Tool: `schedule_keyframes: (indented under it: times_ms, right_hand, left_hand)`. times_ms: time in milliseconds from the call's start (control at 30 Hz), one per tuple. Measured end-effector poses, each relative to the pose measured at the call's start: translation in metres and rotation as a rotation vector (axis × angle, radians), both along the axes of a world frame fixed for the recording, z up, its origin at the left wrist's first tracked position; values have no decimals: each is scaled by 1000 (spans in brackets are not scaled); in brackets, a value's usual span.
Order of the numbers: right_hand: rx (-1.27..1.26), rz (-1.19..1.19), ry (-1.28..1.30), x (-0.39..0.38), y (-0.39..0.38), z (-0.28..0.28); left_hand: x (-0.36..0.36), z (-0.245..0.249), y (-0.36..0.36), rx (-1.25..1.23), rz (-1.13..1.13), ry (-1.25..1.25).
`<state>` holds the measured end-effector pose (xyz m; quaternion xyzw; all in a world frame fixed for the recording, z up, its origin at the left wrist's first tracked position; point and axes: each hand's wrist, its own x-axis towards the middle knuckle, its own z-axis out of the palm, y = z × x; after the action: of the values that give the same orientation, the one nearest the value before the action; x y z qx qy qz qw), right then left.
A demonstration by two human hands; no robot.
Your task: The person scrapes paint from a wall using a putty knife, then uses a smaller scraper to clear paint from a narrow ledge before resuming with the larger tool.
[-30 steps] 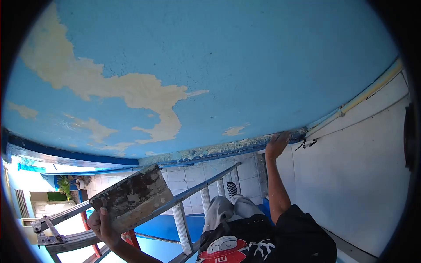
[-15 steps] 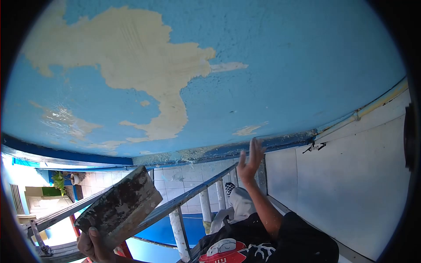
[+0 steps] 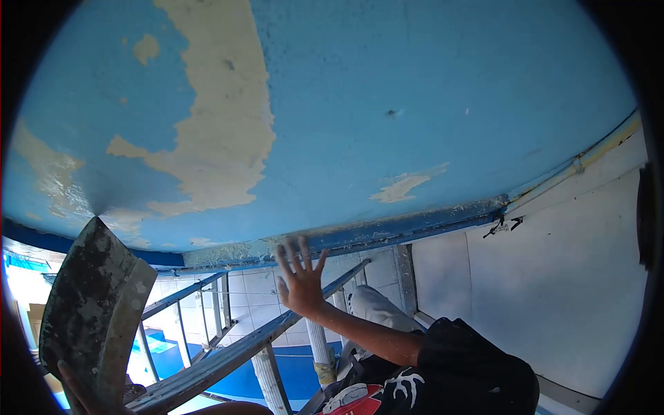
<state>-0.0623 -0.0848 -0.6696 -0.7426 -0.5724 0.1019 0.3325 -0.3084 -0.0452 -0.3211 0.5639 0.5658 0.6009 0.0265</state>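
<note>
My left hand (image 3: 79, 389) grips a wide putty knife (image 3: 86, 304) at the lower left, its fingers partly in shadow and its handle hidden. The broad blade is dark and blotched with dried residue, with a paler strip along one side. Its upper corner points at the blue wall (image 3: 346, 90), right where a shadow meets it. My right hand (image 3: 302, 285) has its fingers spread and holds nothing, just below the wall's lower ledge (image 3: 346, 238). Bare cream patches (image 3: 225, 124) show where the blue paint is gone.
A metal ladder (image 3: 228, 353) runs diagonally below my hands, above a tiled floor (image 3: 256, 297). White panels (image 3: 539, 290) and a yellowish pipe (image 3: 602, 149) stand on the right. A dark fixture (image 3: 505, 225) hangs near the corner. My leg (image 3: 380, 308) is beside the ladder.
My right hand has moved left and down with its fingers spreading. The putty knife has swung more upright and left, its corner now at the wall. The view has shifted along the wall.
</note>
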Motion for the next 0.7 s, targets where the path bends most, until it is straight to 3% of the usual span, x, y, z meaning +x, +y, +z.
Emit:
schedule_keyframes:
  times_ms: [100, 167, 233, 367, 467, 567, 700]
  right_hand:
    - [146, 209, 67, 2, -11, -10]
    - [431, 25, 212, 40, -30, -7]
    - [583, -212, -34, 109, -48, -16]
    - [578, -769, -425, 284, -116, -22]
    - [330, -1003, -548, 392, -173, -43]
    - [162, -948, -621, 411, -185, -43]
    - [308, -929, -559, 337, -143, -51]
  left_hand:
    - [35, 2, 4, 135, -2, 62]
    - [42, 7, 3, 223, -6, 106]
    - [41, 13, -6, 217, 38, 64]
    - [34, 14, -5, 203, -17, 105]
    - [43, 15, -12, 149, -36, -108]
    - [57, 19, -24, 105, -71, -286]
    - [77, 27, -38, 45, -166, -482]
